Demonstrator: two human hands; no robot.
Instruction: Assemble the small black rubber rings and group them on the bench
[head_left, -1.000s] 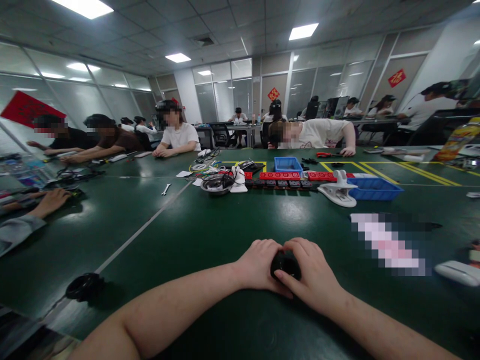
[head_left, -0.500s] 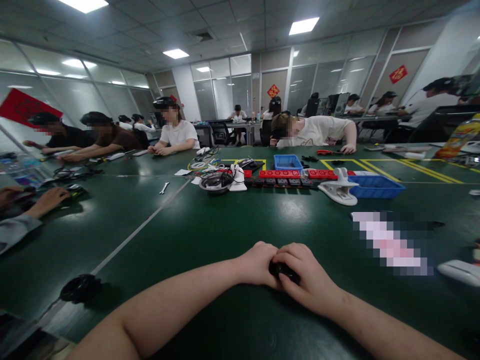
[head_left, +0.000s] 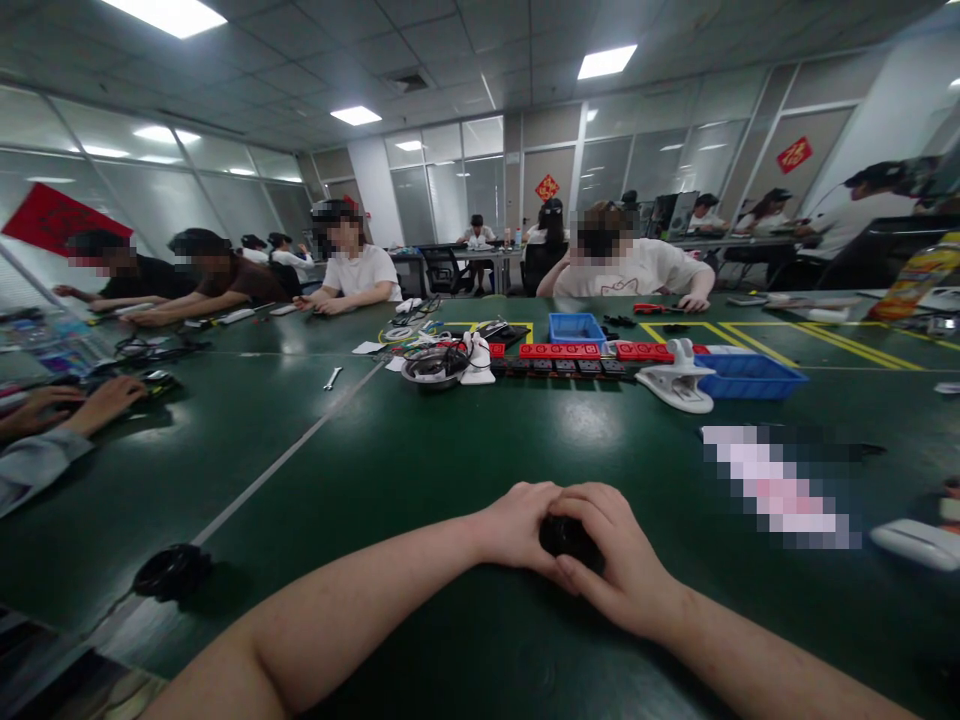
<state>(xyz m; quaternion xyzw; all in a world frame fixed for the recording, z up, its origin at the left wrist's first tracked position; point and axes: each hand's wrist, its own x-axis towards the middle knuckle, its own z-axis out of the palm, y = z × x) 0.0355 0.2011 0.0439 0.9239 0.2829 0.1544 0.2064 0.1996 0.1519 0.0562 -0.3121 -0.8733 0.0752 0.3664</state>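
Observation:
A small, dark, rounded object sits between my two hands just above or on the green table; its kind is hard to make out. My left hand curls around its left side, with the fingertips mostly hidden behind it. From the right, my right hand arches over it, fingers across the top and thumb low at the front. Both hands meet at the object. To the left on the table lies a black coiled cable, apart from both hands.
Ahead stand a metal bowl, red power strips, a white clamp stand and blue bins. A small wrench lies left of them. On the right are a blurred-out flat item and a white object. A co-worker's hands are at left.
My right thumb and fingers have spread a little apart, showing more of the dark object. Across the table, a person has raised their head.

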